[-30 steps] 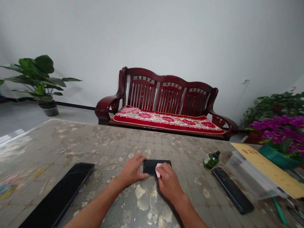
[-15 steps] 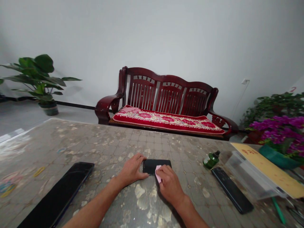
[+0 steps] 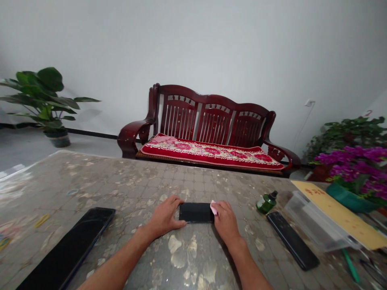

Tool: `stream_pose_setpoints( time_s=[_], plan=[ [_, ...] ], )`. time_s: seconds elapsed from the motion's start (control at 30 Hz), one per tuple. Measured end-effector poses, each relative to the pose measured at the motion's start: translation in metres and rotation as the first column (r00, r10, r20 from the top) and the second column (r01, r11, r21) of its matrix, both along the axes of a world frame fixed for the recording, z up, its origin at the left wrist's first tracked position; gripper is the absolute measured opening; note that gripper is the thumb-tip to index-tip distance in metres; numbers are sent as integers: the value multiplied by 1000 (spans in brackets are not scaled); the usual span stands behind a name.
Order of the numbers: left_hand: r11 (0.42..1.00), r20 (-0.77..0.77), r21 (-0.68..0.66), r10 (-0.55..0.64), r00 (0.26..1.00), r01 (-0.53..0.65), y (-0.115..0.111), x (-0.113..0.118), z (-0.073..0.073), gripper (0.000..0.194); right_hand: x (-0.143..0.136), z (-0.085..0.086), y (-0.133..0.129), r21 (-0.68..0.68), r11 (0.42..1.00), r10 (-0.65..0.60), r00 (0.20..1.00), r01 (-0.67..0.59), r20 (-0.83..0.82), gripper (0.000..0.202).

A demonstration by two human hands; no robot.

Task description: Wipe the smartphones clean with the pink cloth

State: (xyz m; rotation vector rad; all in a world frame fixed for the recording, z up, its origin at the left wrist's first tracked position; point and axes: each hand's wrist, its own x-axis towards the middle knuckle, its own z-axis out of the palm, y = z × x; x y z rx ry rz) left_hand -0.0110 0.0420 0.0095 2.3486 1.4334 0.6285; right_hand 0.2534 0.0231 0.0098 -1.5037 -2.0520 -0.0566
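Observation:
A black phone (image 3: pixel 196 212) lies flat and sideways on the table, its dark screen facing up. My left hand (image 3: pixel 165 214) grips the phone's left end, thumb at the near edge and fingers at the far edge. Pinched in my right hand (image 3: pixel 225 219) is a small pink cloth (image 3: pixel 213 207), which rests at the phone's right end. The fingers of that hand are closed, and part of the cloth is hidden beneath them.
A large black tablet (image 3: pixel 69 245) lies at left, near a yellow band (image 3: pixel 42 220). To the right are a green bottle (image 3: pixel 267 202), a long black device (image 3: pixel 292 240), a clear plastic box (image 3: pixel 317 229) under a yellow card (image 3: pixel 338 213), and purple flowers (image 3: pixel 359 165). Beyond the table stands a wooden bench (image 3: pixel 211 117).
My right hand has slid the pink cloth rightward from the middle of the phone's screen to its right end. My left hand keeps its hold. The view has shifted slightly.

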Motion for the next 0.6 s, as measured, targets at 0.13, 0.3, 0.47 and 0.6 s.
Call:
stream_pose_setpoints(
  time_s=[0.13,0.3,0.47,0.6],
  plan=[
    [1000,-6,-1,2,1000,-2,0,0,0,53,2,1,2,-20,1000,23,1000,-23,-7,40],
    [1000,-7,3,1,1000,-1,1,0,0,52,4,-3,-8,-16,1000,2,1000,-2,-4,28],
    [1000,-3,11,0,1000,0,0,0,0,52,3,-5,-8,26,1000,-10,1000,10,-11,28],
    [1000,-1,12,4,1000,-4,0,0,0,52,-4,-4,-12,38,999,30,999,-29,-27,30]
  ],
)
